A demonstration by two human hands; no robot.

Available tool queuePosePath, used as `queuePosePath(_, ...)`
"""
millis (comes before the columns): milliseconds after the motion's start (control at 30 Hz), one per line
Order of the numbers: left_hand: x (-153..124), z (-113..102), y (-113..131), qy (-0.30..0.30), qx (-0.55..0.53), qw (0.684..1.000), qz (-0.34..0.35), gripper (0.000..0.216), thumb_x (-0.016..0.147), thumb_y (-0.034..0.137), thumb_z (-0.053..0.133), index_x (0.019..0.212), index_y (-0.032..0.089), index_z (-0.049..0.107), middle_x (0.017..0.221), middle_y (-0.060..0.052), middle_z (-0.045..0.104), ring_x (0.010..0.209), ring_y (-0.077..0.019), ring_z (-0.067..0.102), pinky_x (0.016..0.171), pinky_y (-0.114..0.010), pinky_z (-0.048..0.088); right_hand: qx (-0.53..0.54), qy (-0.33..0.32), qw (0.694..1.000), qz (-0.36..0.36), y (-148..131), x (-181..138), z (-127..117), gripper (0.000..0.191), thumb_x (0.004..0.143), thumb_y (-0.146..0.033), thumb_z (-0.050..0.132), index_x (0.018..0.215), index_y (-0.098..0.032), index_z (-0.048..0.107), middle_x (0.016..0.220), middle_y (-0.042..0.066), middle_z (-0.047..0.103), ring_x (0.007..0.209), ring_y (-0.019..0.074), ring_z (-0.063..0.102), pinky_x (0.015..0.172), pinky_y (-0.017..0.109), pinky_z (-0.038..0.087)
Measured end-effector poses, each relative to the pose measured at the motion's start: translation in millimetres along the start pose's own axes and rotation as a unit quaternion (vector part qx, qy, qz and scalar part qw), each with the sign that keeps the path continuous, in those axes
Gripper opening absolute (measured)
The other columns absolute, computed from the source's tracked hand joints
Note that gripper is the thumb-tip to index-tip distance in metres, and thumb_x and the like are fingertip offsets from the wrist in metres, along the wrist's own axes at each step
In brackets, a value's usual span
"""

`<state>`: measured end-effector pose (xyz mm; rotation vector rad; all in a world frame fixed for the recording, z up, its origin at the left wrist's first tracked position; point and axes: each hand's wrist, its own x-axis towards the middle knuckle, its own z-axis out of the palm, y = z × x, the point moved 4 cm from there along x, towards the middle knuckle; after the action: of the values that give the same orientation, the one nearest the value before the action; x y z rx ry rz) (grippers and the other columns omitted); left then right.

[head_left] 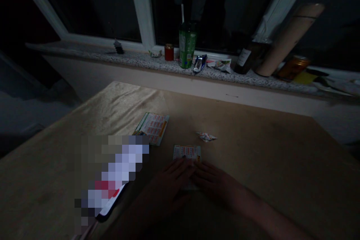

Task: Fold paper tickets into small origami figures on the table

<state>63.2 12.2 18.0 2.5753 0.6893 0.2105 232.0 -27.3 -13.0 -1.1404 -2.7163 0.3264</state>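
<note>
A small rectangular sheet of printed paper [187,150] lies on the table [270,146] under the person's two hands. Its uncovered far end is pale, with rows of red and blue print and a patch of yellow at the right corner; the fingers and deep shadow hide most of the rest. The left hand [176,174] and the right hand [215,180] are both unclenched, fingers stretched out and laid on the sheet from either side, their tips meeting near its middle.

Just beyond the right hand sits a folded paper piece [207,137], pointed at both ends and patterned in several colours. To the left, a larger printed leaflet [154,125] with a green edge and red blocks lies near a lit smartphone [112,205], whose screen is mostly blurred out.

On the speckled windowsill [92,51], a green printed cup [186,47] has a white straw [182,13] standing in it. A small red jar [169,52], a dark labelled bottle [244,60], a tall pinkish flask [289,41] and an orange can [294,67] also stand there; their contents cannot be made out.
</note>
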Motion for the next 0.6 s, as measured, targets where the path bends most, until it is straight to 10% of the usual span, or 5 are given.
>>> queuePosePath(600,18,28,30,-0.074,0.042,0.99,0.111,0.077,0.073,0.009,0.049,0.144,0.022,0.023,0.151,-0.003,0.022,0.137,-0.0205,0.022,0.11,-0.042,0.024,0.065,0.005,0.994,0.086,-21,-71,-30,0.049,0.093,-0.015,0.045,0.14,-0.025,0.035,0.143,0.002,0.041,0.135,0.0191,0.029,0.113,0.04,0.024)
